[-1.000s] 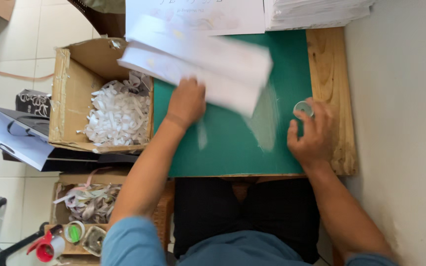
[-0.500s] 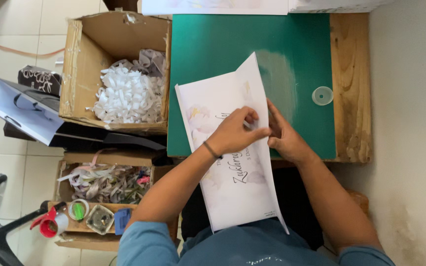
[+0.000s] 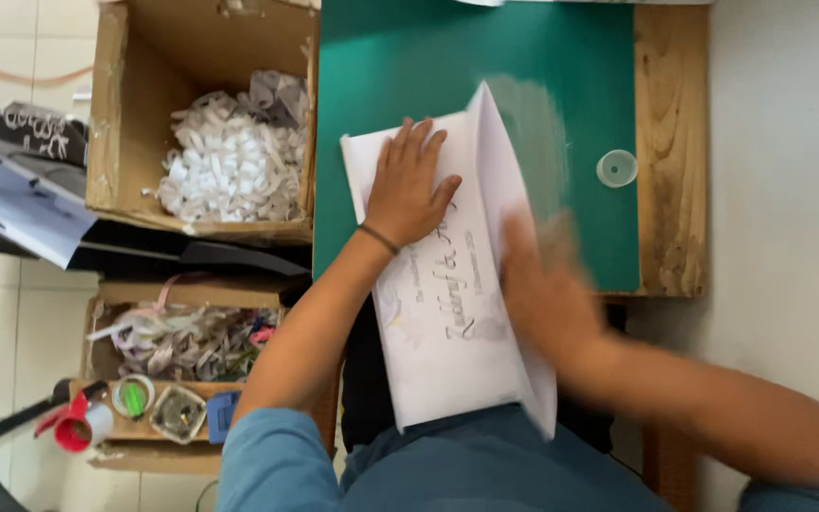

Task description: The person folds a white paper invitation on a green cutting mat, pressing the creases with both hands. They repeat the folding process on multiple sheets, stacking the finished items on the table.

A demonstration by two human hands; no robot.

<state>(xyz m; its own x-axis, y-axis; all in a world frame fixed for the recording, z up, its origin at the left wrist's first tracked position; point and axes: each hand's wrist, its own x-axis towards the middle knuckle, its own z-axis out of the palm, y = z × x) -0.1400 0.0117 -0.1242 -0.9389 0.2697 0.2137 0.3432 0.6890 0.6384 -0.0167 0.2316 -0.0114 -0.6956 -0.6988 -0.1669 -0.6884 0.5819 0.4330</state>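
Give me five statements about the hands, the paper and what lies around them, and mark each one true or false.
1. The left hand lies flat on the white paper sheet. True.
2. The right hand grips the small clear round lid. False: the lid lies apart on the green mat, and the blurred right hand is at the paper.
3. The cardboard box holds white paper scraps. True.
4. The paper lies fully on the mat. False: its near end overhangs the person's lap.
5. The mat is red. False: green.
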